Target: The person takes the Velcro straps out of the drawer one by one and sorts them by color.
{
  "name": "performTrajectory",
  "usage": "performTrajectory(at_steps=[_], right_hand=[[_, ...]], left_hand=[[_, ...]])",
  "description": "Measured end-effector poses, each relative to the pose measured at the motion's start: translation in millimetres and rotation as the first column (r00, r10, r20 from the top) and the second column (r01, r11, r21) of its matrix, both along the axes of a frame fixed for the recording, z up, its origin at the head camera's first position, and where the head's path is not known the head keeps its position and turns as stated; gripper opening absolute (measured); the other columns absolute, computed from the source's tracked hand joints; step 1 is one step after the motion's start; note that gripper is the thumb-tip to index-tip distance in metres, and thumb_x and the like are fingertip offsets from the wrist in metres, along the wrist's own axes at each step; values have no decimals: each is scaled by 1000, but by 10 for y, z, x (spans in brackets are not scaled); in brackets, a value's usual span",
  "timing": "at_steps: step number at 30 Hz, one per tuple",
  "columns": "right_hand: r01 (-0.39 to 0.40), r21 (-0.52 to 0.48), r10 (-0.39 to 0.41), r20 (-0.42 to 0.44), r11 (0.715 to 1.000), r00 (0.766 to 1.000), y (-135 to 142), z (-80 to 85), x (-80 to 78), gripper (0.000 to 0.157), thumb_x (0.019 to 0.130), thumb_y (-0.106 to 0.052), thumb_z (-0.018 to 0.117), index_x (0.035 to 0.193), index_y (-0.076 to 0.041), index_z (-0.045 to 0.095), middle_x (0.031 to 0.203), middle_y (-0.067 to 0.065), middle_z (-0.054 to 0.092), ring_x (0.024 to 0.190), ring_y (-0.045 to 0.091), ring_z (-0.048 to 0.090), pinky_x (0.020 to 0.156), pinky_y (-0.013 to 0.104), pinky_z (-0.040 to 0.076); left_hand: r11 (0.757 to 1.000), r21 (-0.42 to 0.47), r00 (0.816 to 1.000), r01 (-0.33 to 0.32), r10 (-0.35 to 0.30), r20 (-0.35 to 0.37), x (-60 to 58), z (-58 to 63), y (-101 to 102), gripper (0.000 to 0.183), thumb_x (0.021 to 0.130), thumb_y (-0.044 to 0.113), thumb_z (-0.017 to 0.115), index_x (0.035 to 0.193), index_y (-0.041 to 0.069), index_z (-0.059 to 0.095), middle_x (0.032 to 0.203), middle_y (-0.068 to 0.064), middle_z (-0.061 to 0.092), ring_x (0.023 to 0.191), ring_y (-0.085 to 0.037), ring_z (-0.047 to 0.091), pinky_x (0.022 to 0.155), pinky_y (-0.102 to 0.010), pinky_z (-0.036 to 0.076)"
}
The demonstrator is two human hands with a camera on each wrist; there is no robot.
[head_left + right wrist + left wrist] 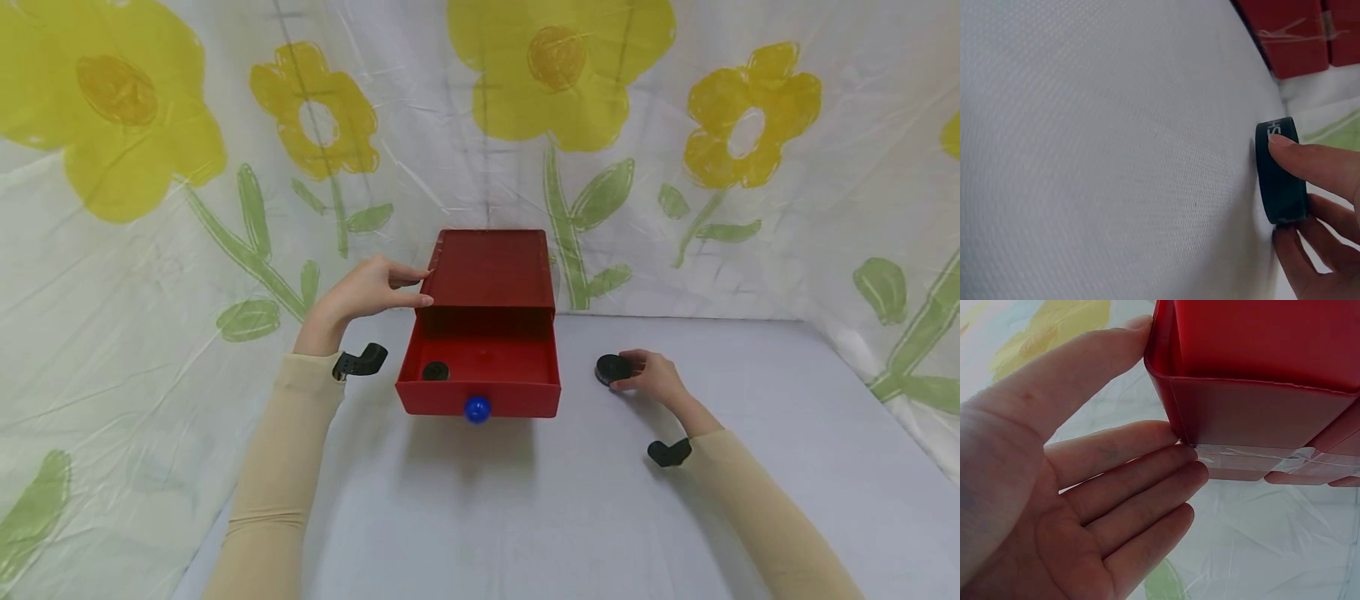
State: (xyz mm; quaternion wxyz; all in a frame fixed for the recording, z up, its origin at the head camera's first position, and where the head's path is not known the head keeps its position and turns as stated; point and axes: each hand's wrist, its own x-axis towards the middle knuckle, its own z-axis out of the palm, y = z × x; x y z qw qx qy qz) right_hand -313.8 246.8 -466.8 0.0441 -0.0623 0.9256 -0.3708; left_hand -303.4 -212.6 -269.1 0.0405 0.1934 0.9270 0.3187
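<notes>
A red box (491, 268) stands by the back wall with its red drawer (480, 400) pulled out. My left hand (367, 290) touches the box's left side; in the left wrist view its thumb and extended fingers (1147, 494) meet the box's edge. Inside the drawer, at the left, lies a small black round piece (436, 371). To the right of the box, my right hand (654, 377) pinches a flat black disc (613, 368) between thumb and fingers. White letters show on the rim of that disc (1282, 178), which is at the table surface.
A blue knob (477, 409) sticks out from the drawer front. The white tabletop (600, 517) runs to a flower-printed sheet (480, 167) behind the box. Clear tape (1241, 459) crosses the box's side. Each wrist wears a black camera mount.
</notes>
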Motion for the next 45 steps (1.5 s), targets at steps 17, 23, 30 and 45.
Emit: performTrajectory(at_steps=[17, 23, 30, 45], right_hand=[[-12, 19, 12, -10, 1000, 1000, 40, -3, -5, 72, 73, -22, 81, 131, 7, 50, 129, 31, 53, 119, 44, 51, 102, 53, 40], [-17, 8, 17, -44, 1000, 999, 101, 21, 54, 71, 75, -24, 80, 131, 8, 50, 125, 28, 57, 116, 41, 56, 100, 51, 42], [-22, 33, 24, -87, 999, 996, 137, 206, 197, 67, 81, -31, 75, 132, 6, 50, 128, 26, 56, 117, 41, 55, 96, 50, 46], [-69, -47, 60, -178, 997, 982, -13, 684, 527, 62, 81, -38, 74, 129, -5, 55, 128, 17, 59, 116, 34, 59, 92, 42, 51]], left_hand=[[1000, -12, 1000, -5, 5, -3, -11, 7, 19, 62, 79, 45, 74, 132, 17, 59, 124, -7, 64, 114, -23, 60, 92, -44, 50], [1000, -21, 1000, 3, -3, -8, -13, 2, 19, 62, 79, 45, 74, 132, 17, 59, 125, -7, 64, 115, -24, 59, 93, -44, 50], [1000, -17, 1000, 9, -9, -11, -3, 10, 11, 62, 79, 44, 74, 132, 16, 59, 126, -8, 63, 116, -24, 59, 92, -44, 51], [1000, -10, 1000, 3, -3, -4, 3, 1, -13, 60, 80, 43, 74, 131, 16, 59, 127, -7, 63, 115, -22, 59, 93, -43, 50]])
